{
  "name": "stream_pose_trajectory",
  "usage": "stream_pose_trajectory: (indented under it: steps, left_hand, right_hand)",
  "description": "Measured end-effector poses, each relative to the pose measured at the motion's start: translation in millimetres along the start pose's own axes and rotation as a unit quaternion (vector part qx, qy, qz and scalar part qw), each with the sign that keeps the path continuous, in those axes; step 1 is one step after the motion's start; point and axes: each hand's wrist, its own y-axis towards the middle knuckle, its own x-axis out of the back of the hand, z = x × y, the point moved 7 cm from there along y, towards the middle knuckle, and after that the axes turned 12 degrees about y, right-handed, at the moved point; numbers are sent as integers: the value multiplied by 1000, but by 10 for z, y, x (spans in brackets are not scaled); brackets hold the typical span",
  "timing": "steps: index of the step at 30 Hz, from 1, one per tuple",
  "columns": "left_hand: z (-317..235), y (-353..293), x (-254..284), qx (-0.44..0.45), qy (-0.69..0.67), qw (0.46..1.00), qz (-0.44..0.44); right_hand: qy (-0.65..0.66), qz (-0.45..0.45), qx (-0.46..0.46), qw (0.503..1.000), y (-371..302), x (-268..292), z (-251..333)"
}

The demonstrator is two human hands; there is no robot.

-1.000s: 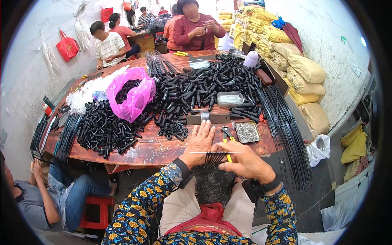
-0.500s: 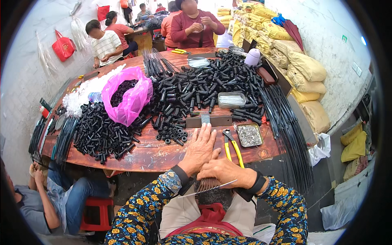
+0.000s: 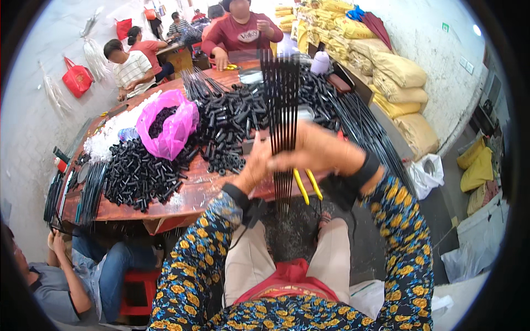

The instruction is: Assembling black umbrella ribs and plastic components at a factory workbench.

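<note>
A flat row of several thin black rods (image 3: 285, 99) stands upright in front of me, above the table's near edge. Its lower ends hang over the floor. My right hand (image 3: 320, 146), smeared by motion, closes on the rods from the right, its fingers crossing in front of them. Close against their left side is my left hand (image 3: 255, 161); its fingers are partly hidden behind the rods and blurred, so its grip does not show. Below my right hand, the yellow handles of pliers (image 3: 301, 187) stick out past the table edge.
Black tubular parts (image 3: 237, 113) are heaped across the red-brown table (image 3: 193, 204). A pink plastic bag (image 3: 179, 135) holds small black pieces. More black rods (image 3: 372, 129) lie at the right edge. Other people sit across and at the left; yellow sacks (image 3: 397, 71) are stacked right.
The rods have been raised off the table to stand upright. Both hands have lifted, the right moving up from near my lap. The person across has lowered one hand to the table.
</note>
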Motion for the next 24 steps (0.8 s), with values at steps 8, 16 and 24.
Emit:
stream_pose_trajectory:
  steps: [8,16,24]
  left_hand:
    - [-1036,-174,-188,124,-190,973,44]
    - [-1420,-945,-527,149,-197,965,93]
    - [-1070,-953,-295,222,-249,941,-60]
  right_hand:
    - [-26,-54,-95,994,166,571,863]
    - [313,45,-71,946,96,371,615]
    - [110,-248,-145,952,-466,474,-101]
